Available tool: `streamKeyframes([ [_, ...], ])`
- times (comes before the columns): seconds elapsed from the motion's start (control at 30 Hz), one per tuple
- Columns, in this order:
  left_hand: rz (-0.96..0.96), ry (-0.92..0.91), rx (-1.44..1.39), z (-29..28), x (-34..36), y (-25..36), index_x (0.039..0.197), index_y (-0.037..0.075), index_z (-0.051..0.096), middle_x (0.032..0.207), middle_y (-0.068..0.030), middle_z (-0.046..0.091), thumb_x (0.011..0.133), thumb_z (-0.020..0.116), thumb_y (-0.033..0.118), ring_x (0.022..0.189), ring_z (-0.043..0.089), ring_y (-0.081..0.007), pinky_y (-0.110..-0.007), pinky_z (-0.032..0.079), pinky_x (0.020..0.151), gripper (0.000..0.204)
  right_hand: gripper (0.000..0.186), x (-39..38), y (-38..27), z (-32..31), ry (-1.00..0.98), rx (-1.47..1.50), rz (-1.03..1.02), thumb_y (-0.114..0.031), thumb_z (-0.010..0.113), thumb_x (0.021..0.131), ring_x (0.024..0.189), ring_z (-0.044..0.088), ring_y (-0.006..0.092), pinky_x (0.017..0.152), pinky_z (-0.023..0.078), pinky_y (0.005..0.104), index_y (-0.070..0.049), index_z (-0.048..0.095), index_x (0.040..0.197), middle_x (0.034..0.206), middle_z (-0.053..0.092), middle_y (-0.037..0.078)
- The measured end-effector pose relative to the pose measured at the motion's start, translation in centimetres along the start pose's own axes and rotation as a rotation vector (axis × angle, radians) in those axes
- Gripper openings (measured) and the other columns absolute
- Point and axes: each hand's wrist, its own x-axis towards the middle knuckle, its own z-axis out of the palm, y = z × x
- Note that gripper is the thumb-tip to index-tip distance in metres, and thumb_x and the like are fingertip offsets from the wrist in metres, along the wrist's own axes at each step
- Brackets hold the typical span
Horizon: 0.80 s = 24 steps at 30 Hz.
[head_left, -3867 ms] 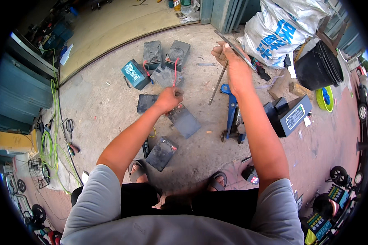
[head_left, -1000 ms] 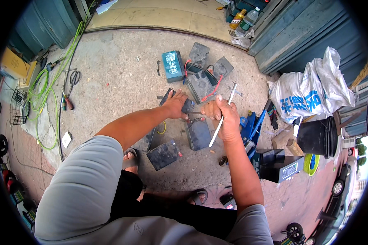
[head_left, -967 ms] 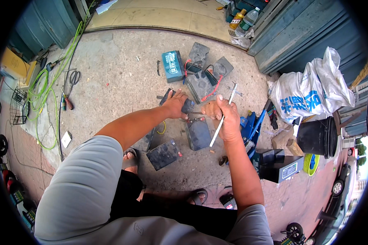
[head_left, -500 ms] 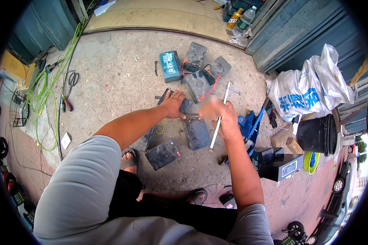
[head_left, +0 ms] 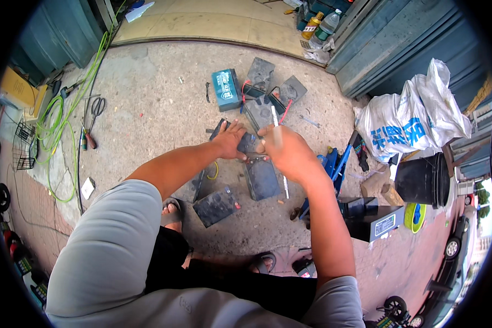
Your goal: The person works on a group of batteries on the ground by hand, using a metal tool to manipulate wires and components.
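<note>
Battery (head_left: 249, 143): black, dusty, boxy | left hand (head_left: 229, 140): spread on it | right hand (head_left: 291, 154): curled around pale rod (head_left: 275, 116)

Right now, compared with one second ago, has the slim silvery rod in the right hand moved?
Yes. The slim silvery rod in the right hand has swung; its upper end moved left, away from the metal wrench.

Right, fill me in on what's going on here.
The person's left hand is spread on a dark battery. The right hand, close beside it, grips a pale rod; whether that hand touches the battery is hard to tell. Other batteries lie around on the concrete, with a teal battery beyond the left hand and a blue jack to the right.
</note>
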Motion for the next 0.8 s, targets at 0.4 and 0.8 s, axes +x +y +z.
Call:
streamKeyframes([
  [0.4,0.074,-0.033,0.233,-0.1,-0.2,-0.4,0.165,0.009,0.028,0.172,-0.0162,0.026,0.08,0.085,0.016,0.165,0.012,-0.0331,-0.054,0.016,0.133,0.103,0.033,3.7,-0.7,1.3,0.532,-0.625,-0.687,-0.015,0.062,0.1,0.127,0.065,0.0334,0.11,0.047,0.0502,-0.011,0.069,0.131,0.126,0.073,0.014],
  [0.8,0.373,0.176,-0.38,-5.6,-2.2,2.6,0.106,0.0,0.068,0.092,-0.024,0.073,0.095,0.07,0.021,0.087,0.071,-0.0427,-0.049,0.057,0.075,0.024,0.051,3.1,2.5,6.5,0.403,0.472,-0.189,-0.029,0.053,0.113,0.128,0.067,0.0299,0.104,0.052,0.0406,-0.002,0.047,0.156,0.142,0.067,0.017],
])
